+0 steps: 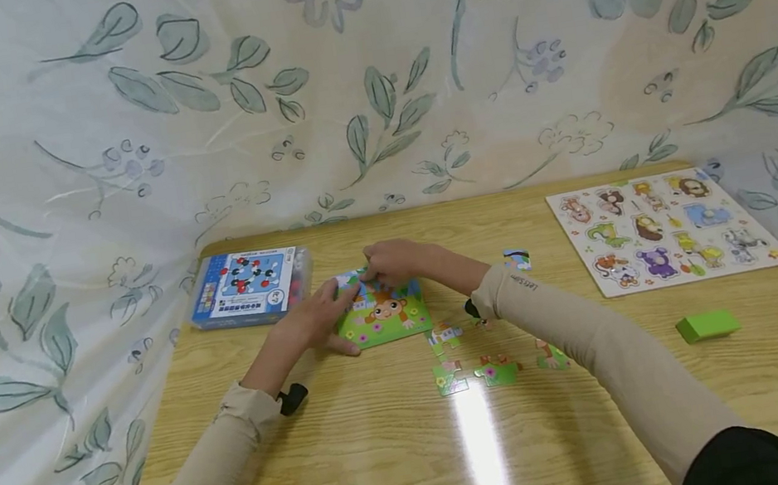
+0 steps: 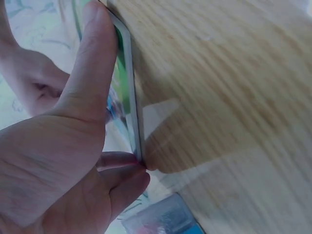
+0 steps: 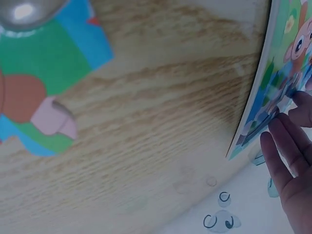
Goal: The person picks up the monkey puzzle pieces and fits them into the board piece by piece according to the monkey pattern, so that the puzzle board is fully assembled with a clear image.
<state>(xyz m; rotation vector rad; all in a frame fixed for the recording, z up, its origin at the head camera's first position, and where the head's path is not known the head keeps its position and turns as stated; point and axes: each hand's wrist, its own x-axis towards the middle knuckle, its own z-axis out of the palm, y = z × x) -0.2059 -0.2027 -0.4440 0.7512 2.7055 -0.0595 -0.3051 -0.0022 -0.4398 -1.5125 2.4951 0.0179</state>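
A jigsaw puzzle board with a smiling monkey picture lies at the back, left of the middle. Along its left side, my left hand holds it, the thumb stretched beside the near corner and the fingertips against the edge. My right hand reaches over the far part of the board, its fingers bent down onto the picture at a puzzle piece, which they mostly hide. Several loose puzzle pieces lie near the board, including one with pink flowers and a pale one.
A clear plastic box with a molecule picture stands at the back left. At the back right lies a white animal puzzle board. A green block sits in front of it. Another loose piece lies beyond my right forearm. Floral cloth hangs behind the table.
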